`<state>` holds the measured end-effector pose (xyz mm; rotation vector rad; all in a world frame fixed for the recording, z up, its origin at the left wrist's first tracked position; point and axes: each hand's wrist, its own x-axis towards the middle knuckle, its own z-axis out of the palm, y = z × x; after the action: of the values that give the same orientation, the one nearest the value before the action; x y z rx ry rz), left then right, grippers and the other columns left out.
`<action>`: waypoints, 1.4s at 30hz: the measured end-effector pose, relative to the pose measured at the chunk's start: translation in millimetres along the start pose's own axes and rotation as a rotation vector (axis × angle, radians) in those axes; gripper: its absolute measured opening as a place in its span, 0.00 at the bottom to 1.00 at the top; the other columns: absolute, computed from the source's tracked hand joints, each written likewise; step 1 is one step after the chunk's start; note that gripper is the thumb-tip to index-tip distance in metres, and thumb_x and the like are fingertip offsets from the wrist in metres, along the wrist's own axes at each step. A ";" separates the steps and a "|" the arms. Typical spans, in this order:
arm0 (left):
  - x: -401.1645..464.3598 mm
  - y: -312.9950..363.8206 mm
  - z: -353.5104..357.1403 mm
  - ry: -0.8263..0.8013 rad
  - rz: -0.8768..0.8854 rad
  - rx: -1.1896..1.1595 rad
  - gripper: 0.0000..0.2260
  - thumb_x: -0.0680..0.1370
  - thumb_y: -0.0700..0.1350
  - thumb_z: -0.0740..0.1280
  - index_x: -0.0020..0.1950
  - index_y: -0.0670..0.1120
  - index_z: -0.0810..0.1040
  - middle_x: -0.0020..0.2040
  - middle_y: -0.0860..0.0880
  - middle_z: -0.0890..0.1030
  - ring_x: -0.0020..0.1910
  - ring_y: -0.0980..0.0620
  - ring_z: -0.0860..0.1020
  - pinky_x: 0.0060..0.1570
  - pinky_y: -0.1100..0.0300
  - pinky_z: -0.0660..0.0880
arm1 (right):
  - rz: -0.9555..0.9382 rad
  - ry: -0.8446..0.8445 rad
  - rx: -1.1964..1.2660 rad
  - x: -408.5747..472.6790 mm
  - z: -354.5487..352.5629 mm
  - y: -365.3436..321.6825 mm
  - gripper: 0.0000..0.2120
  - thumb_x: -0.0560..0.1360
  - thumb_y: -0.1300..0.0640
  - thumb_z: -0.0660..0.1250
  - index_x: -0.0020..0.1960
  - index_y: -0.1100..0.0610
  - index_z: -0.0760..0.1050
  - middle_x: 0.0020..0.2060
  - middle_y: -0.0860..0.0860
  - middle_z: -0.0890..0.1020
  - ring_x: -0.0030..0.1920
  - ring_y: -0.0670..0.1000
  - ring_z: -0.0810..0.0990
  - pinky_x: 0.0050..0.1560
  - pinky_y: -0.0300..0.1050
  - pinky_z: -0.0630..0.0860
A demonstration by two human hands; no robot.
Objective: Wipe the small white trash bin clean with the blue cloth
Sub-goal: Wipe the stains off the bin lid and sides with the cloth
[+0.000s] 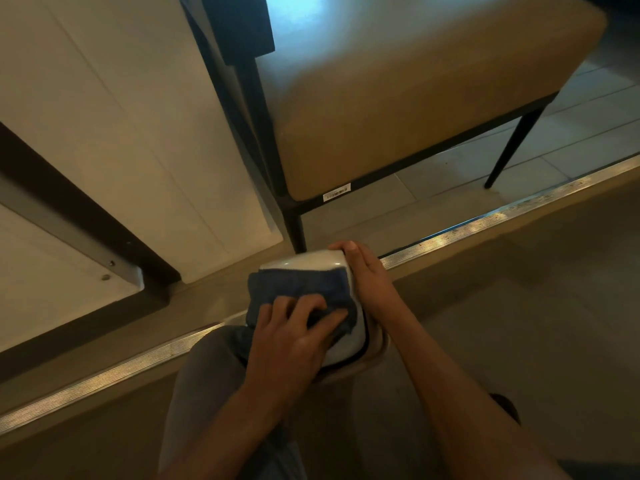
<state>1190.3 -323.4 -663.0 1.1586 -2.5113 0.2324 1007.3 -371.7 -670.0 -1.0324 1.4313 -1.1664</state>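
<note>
Glossy white plastic with rounded corners, the small trash bin (311, 263) lies tipped over the person's knee, low in the middle of the view. Soft, nubby blue cloth (304, 289) drapes across its upper side. The left hand (294, 336) presses on the cloth with fingers curled into its folds. The right hand (365, 271) grips the bin's far corner. Behind stands a padded beige stool (415, 98) on thin black legs.

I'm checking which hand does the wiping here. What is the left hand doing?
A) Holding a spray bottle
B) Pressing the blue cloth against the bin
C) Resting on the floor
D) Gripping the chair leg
B: the left hand presses the blue cloth onto the white bin, while the right hand steadies it.
</note>
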 end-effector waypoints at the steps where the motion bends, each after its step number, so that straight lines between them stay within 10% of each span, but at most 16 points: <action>1: 8.4 2.9 -0.3 0.002 -0.032 -0.011 0.14 0.78 0.54 0.67 0.62 0.55 0.81 0.57 0.49 0.78 0.50 0.44 0.73 0.46 0.49 0.71 | 0.013 0.000 0.004 -0.1 0.6 -0.6 0.14 0.85 0.46 0.53 0.58 0.47 0.77 0.58 0.50 0.77 0.58 0.48 0.78 0.50 0.40 0.77; 9: -15.7 2.3 -8.3 -0.088 -0.009 -0.017 0.16 0.77 0.57 0.65 0.64 0.59 0.80 0.64 0.49 0.77 0.63 0.40 0.72 0.56 0.41 0.71 | 0.031 -0.035 0.043 -1.0 -4.7 -5.0 0.16 0.84 0.45 0.53 0.59 0.48 0.78 0.56 0.50 0.79 0.55 0.48 0.79 0.48 0.36 0.76; 15: -22.6 -16.4 -31.2 -0.263 -0.233 -0.148 0.23 0.81 0.69 0.50 0.71 0.65 0.73 0.82 0.53 0.54 0.78 0.42 0.57 0.72 0.46 0.53 | 0.070 -0.086 -0.005 1.9 -11.6 -12.3 0.18 0.85 0.46 0.53 0.61 0.50 0.78 0.47 0.50 0.82 0.40 0.39 0.81 0.38 0.29 0.75; 19: -13.9 -20.4 -37.6 -0.308 -0.209 -0.129 0.23 0.82 0.68 0.48 0.69 0.66 0.74 0.81 0.51 0.60 0.76 0.41 0.61 0.70 0.45 0.60 | 0.074 -0.092 -0.123 -2.6 -19.5 -25.8 0.16 0.84 0.45 0.54 0.64 0.47 0.77 0.55 0.48 0.80 0.50 0.42 0.79 0.47 0.37 0.74; 26: 6.7 -33.9 -30.2 -0.153 -0.070 -0.113 0.20 0.78 0.58 0.62 0.69 0.57 0.75 0.68 0.49 0.73 0.69 0.41 0.68 0.65 0.44 0.66 | 0.022 0.386 -0.008 -74.4 -30.1 -24.2 0.10 0.82 0.52 0.61 0.62 0.45 0.77 0.56 0.41 0.79 0.55 0.39 0.77 0.51 0.37 0.75; 36: 18.0 -34.1 -26.3 -0.085 -0.036 -0.117 0.18 0.78 0.56 0.62 0.62 0.48 0.80 0.53 0.48 0.80 0.57 0.45 0.73 0.55 0.46 0.74 | -0.014 0.239 -0.231 -124.5 17.3 4.9 0.12 0.80 0.54 0.66 0.61 0.41 0.75 0.56 0.44 0.78 0.52 0.41 0.79 0.52 0.45 0.81; 42: 23.5 -25.1 -50.2 -0.145 -0.059 -0.448 0.14 0.79 0.55 0.62 0.60 0.52 0.79 0.55 0.55 0.75 0.49 0.59 0.74 0.50 0.65 0.74 | 0.072 0.028 -0.114 -121.1 10.3 -8.3 0.26 0.76 0.54 0.70 0.70 0.39 0.67 0.68 0.43 0.70 0.63 0.45 0.75 0.53 0.40 0.81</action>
<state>1208.2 -341.2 -607.7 1.0884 -2.4629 -0.4241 1036.7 -256.8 -641.7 -1.0375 1.5591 -1.0613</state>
